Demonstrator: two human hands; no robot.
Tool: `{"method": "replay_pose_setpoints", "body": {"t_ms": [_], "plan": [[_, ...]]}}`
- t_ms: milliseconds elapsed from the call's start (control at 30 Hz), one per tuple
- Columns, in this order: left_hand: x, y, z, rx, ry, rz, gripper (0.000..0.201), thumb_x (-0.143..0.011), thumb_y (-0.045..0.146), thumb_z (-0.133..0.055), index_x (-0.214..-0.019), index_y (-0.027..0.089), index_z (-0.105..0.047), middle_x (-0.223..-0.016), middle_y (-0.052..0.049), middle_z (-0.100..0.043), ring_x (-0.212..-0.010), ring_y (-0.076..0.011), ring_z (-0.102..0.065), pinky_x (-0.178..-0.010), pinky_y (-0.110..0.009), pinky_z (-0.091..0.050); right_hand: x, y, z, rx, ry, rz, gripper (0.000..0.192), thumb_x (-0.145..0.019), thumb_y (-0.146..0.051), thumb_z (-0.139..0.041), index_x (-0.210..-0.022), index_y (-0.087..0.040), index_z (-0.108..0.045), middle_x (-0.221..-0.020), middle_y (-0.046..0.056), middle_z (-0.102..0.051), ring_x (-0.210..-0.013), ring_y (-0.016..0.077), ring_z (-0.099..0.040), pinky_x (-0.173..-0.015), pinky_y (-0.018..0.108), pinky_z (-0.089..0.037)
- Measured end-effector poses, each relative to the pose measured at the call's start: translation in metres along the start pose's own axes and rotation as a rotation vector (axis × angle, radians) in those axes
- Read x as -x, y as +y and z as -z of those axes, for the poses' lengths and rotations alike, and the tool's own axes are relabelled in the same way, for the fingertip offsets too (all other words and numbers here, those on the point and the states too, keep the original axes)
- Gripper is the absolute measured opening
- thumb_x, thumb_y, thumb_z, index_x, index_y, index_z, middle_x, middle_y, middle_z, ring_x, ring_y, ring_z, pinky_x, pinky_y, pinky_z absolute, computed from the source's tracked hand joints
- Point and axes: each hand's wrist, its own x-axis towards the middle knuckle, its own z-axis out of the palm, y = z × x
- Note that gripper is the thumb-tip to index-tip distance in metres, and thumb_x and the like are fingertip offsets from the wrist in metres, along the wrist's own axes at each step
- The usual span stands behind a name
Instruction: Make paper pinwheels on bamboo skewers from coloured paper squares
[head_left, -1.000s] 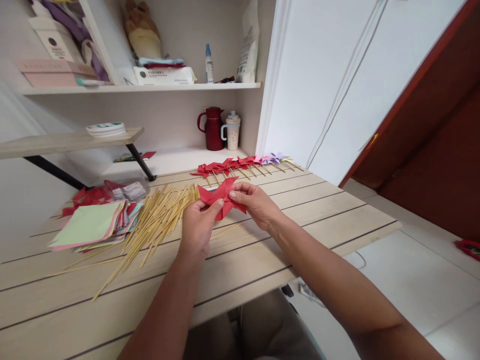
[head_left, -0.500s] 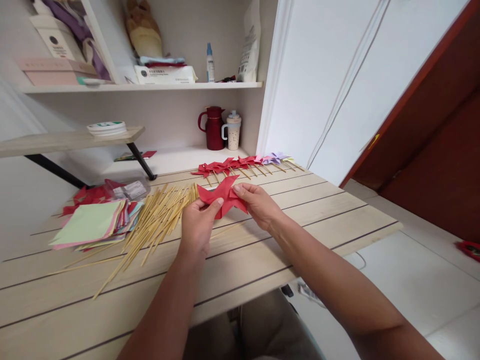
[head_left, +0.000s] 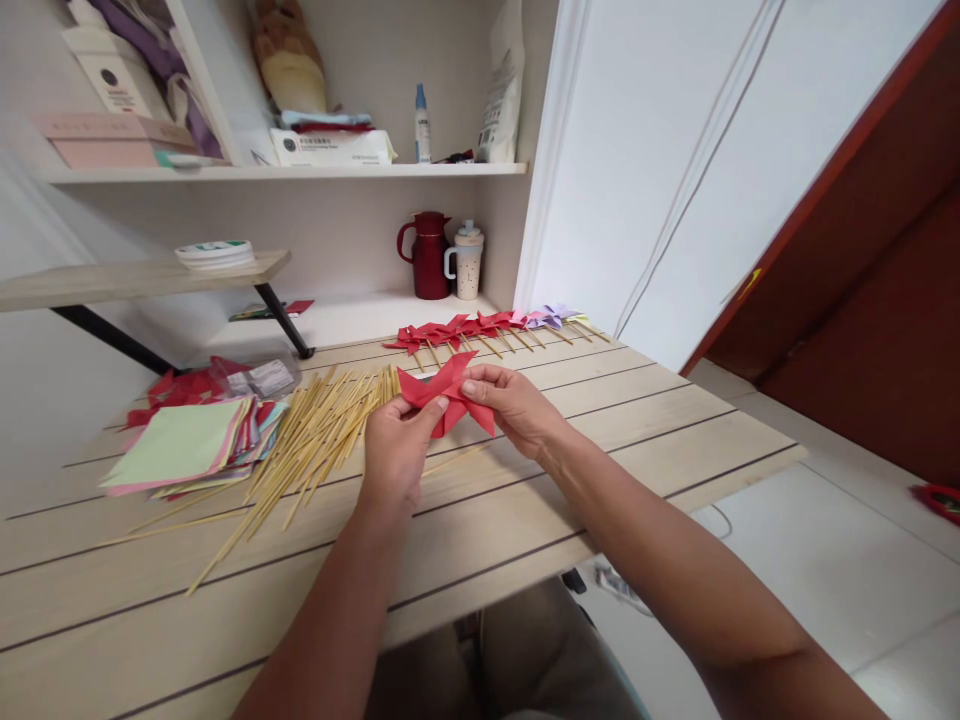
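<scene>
Both grips, left hand point(head_left: 396, 447) and right hand point(head_left: 510, 403), pinch red paper pinwheel point(head_left: 444, 392) (blades splayed, no single long axis).

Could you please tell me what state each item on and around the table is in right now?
red paper pinwheel: folded, pinched by left hand and right hand.
bamboo sticks: loose pile.
coloured paper sheets: flat, stacked.
finished pinwheels: lying in a row.
red jug: upright, lidded.

Bamboo sticks point(head_left: 307, 440), coloured paper stack point(head_left: 187, 445), finished pinwheels point(head_left: 480, 328), red jug point(head_left: 429, 256), mug point(head_left: 467, 262)
</scene>
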Motion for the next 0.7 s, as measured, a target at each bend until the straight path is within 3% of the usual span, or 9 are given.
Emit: {"method": "replay_pose_setpoints", "body": {"t_ms": [533, 700], "plan": [[0.0015, 0.0000, -0.0010, -0.003, -0.012, -0.024, 0.030, -0.061, 0.028, -0.087, -0.087, 0.014, -0.081, -0.089, -0.009, -0.081, -0.079, -0.0200, -0.073, -0.080, -0.034, -0.057, 0.0000, 0.0027, 0.0017, 0.153, 0.009, 0.069, 0.033, -0.058, -0.037, -0.095, -0.074, -0.019, -0.074, -0.075, 0.001, -0.075, -0.071, 0.0145, -0.066, -0.073, 0.029, -0.051], [0.0016, 0.0005, -0.0013, -0.015, -0.005, -0.020, 0.027, -0.061, 0.026, -0.086, -0.085, 0.014, -0.082, -0.089, -0.009, -0.081, -0.079, -0.0204, -0.073, -0.079, -0.033, -0.057, 0.0011, 0.0024, 0.0003, 0.199, 0.007, 0.082, 0.029, -0.060, -0.038, -0.093, -0.074, -0.019, -0.075, -0.073, 0.001, -0.073, -0.066, 0.0133, -0.060, -0.066, 0.028, -0.047]]}}
